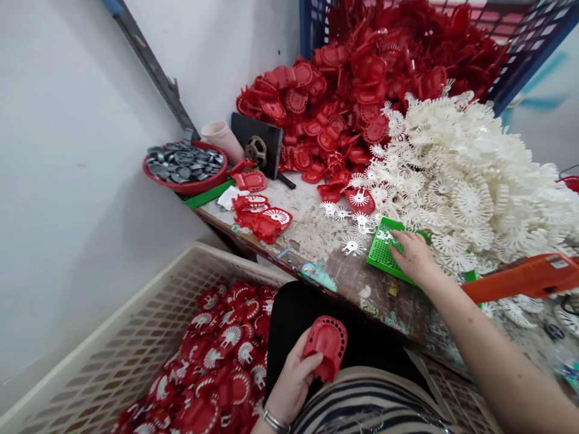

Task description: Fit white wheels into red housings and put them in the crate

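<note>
My left hand (296, 374) grips a red plastic shell (329, 339) above my lap, thumb across its lower part. The shell has a rounded end with a row of small holes along its rim. My right hand (414, 256) reaches over a green perforated tray (379, 256) at the table's front edge. Its thumb and fingers are apart, close to small shiny pieces (384, 234) lying in the tray, too small to name. White fan-shaped plastic parts (353, 246) lie just left of the tray.
A large heap of white fan-shaped parts (470, 193) and a pile of red shells (344, 108) cover the table's back. An orange tool (529, 278) lies at right. A red bowl (212, 181) holds grey pieces. Below left, a crate (113, 337) holds red shells with white parts.
</note>
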Available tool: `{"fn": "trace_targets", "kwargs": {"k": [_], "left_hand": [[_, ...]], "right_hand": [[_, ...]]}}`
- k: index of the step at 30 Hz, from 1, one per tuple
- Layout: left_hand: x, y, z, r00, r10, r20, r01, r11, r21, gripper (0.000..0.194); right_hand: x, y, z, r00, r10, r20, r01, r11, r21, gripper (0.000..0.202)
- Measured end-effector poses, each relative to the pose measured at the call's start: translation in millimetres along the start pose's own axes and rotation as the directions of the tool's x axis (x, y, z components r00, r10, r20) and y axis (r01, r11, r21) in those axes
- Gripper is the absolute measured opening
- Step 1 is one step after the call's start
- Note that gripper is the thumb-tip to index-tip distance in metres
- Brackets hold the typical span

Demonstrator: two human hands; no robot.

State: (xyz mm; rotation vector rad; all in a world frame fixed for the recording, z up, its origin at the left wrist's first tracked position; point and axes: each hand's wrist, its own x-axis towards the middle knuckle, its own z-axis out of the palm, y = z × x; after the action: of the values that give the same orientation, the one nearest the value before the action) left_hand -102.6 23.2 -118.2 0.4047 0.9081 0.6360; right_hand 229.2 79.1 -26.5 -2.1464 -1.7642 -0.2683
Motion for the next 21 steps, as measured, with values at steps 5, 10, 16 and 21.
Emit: {"fn": "trace_targets", "kwargs": {"k": [5, 10, 16, 21], "left_hand": [[5, -4, -7.6, 1.000, 0.006, -0.021, -0.007, 0.999, -0.045, 0.055], [11, -9, -14.5, 0.997, 0.009, -0.082, -0.011, 1.000, -0.021, 0.066], [15, -6, -22.5, 0.995, -0.078, -0.065, 0.072, 0.993, -0.094, 0.042], [16, -6, -22.3, 0.990, -0.105, -0.089, 0.098, 0.991, -0.087, 0.040]], "right_hand": [[-35, -22, -43, 0.998, -0.064, -0.008, 0.065, 0.994, 0.084, 0.029], [-97, -42, -83, 0.999, -0.031, 0.011, 0.025, 0.941, 0.337, 0.020], [-159, 3, -102, 0.965, 0.261, 0.036, -0.260, 0.923, 0.283, 0.025], [-186, 90, -94, 0.896, 0.443, -0.042, -0.443, 0.896, -0.005, 0.034]]}}
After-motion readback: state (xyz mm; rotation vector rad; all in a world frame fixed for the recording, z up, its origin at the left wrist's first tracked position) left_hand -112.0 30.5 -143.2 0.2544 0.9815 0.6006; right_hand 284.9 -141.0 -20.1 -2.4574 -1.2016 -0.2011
